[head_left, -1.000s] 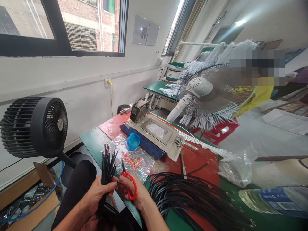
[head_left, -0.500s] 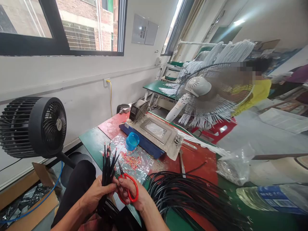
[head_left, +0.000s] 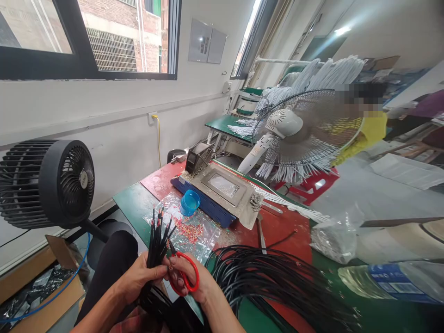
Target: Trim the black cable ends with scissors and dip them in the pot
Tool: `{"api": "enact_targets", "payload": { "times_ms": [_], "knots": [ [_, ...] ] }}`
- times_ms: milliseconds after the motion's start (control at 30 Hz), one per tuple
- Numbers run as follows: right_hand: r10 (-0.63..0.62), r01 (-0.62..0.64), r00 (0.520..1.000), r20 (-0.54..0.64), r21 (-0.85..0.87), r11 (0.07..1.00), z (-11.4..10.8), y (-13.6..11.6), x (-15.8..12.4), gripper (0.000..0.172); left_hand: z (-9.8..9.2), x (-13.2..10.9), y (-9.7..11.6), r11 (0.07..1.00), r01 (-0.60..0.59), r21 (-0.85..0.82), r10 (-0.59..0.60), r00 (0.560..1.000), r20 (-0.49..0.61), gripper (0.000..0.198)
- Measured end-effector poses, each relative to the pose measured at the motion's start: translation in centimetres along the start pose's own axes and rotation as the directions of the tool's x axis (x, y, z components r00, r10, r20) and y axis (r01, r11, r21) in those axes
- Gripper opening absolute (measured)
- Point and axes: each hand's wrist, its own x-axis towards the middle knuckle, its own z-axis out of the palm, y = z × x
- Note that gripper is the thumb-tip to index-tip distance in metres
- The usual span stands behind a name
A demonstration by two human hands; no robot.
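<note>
My left hand (head_left: 140, 276) is closed around a bundle of black cables (head_left: 157, 236) that stands upright, its stripped ends fanned out at the top. My right hand (head_left: 190, 277) grips red-handled scissors (head_left: 183, 273), and their dark blades point up into the cable ends. Both hands meet just off the near edge of the green and red table (head_left: 133, 203). To the right, a large coil of black cables (head_left: 277, 286) lies on the table beside my right forearm.
A clear plastic sheet (head_left: 194, 233) with red scraps and a blue cup (head_left: 190, 202) lies ahead. Behind them sits a blue machine with a metal plate (head_left: 222, 192). A black fan (head_left: 48, 182) stands left, a white fan (head_left: 298, 134) ahead. A person in yellow (head_left: 371, 132) works beyond. A plastic bottle (head_left: 388, 280) lies right.
The scissors have moved left and their tips now sit among the cable ends. The view has shifted slightly.
</note>
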Motion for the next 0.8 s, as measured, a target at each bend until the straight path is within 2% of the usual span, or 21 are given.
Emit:
{"api": "enact_targets", "payload": {
  "times_ms": [233,500,800],
  "knots": [
    [-0.038,0.041,0.996,0.087,-0.033,0.999,-0.43,0.48,0.06,0.043,-0.38,-0.01,-0.22,0.999,0.026,-0.045,-0.025,0.999,0.032,0.031],
    [-0.044,0.046,0.993,0.114,-0.015,0.999,-0.12,0.27,-0.21,0.041,-0.7,0.06,-0.43,1.0,0.019,-0.022,-0.018,0.998,0.061,0.028],
    [-0.005,0.015,0.992,0.122,-0.077,0.997,0.16,-0.25,-0.47,0.042,-0.8,-0.27,-0.33,0.999,0.019,0.029,-0.022,0.994,0.107,0.023]
  ]
}}
